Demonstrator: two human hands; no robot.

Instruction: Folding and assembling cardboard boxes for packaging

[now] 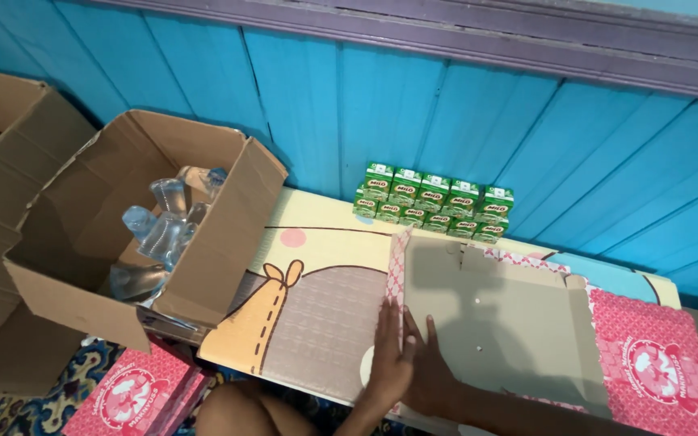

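Flattened carton – grey inside up, pink printed flaps – lies on the mat, long axis running left-right. Both hands, left hand and right hand, press its left edge, fingers together, flat. Open cardboard box holds clear bottles.

Soft daylight is filling the room evenly, without glare. A dim shadow is falling across the flattened carton. The picture is staying fairly sharp, bending slightly toward its edges.
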